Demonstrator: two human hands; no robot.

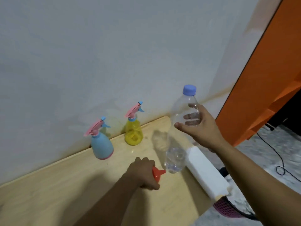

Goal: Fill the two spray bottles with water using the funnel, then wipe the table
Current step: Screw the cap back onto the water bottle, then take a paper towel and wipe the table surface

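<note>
The left hand (143,172) was nearest the camera, closed over the wide end of the red funnel (157,174), whose spout pointed to the right, toward the foot of the water bottle (180,136). Whether the funnel rested on the table (65,185) or was lifted clear could not be determined. Just right of that hand and farther out, the right hand (198,126) gripped the clear bottle around its upper body, thumb on the near side and fingers visible through the plastic. The bottle stood near upright, long axis roughly vertical and leaning slightly right at the top, with its blue cap (189,90) still fitted; water was visible only in the lower part. A white block (206,173) lay along the table edge below the right forearm. Beyond the left hand, upright near the wall, stood the blue sprayer (101,146), and farther out and to its right, the yellow sprayer (133,133), beyond and left of the right hand. Both carried their pink trigger heads, so neither neck was open to receive the funnel. The blue sprayer lay almost straight ahead of the left hand and was the closer of the two; the left hand was nearer to both sprayers than the right. Judged from this, the next step required removing a trigger head before seating the funnel vertically in that neck.
</note>
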